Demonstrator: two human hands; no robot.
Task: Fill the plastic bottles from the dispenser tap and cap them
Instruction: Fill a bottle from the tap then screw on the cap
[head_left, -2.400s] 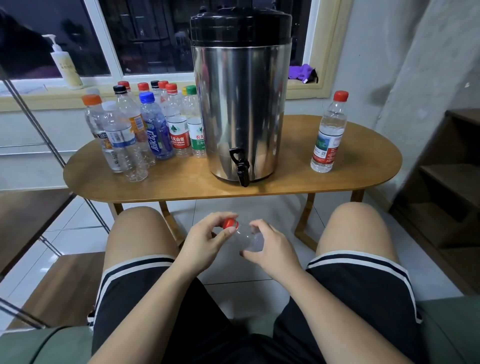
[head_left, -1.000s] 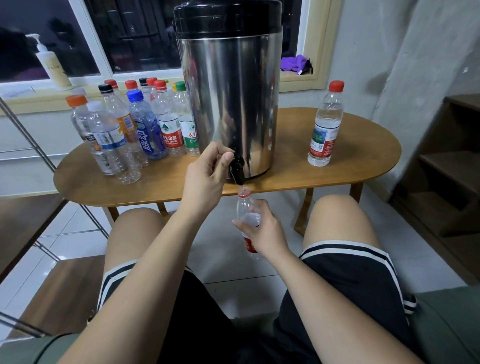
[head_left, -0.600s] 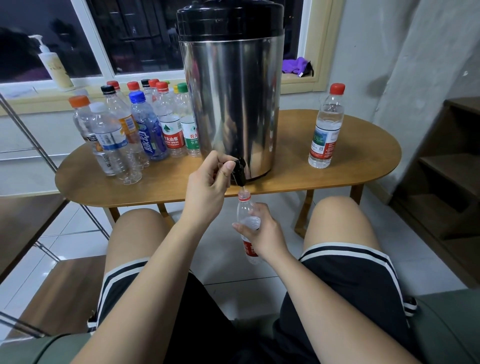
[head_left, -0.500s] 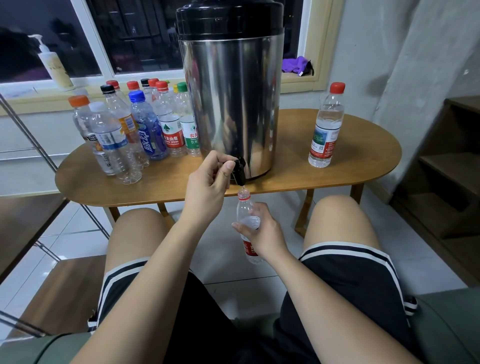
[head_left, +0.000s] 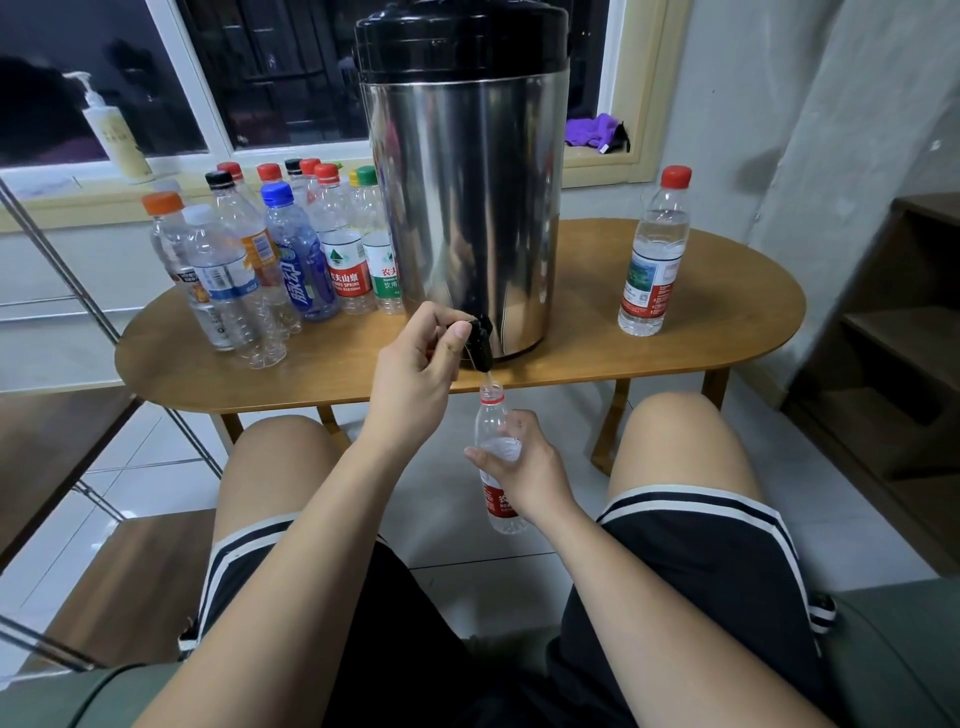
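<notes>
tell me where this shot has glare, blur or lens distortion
Head view: the wide lens bows the window frame and the table edge; the steel dispenser carries bright vertical glare streaks; the panes are black; the left hand on the tap and the right hand round the bottle look sharp, without motion blur.

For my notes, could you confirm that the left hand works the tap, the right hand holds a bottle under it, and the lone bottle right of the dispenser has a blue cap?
Not quite: in the head view the lone bottle right of the dispenser has a red cap, not blue. The left hand does pinch the tap, and the right hand holds a bottle under it.
</notes>
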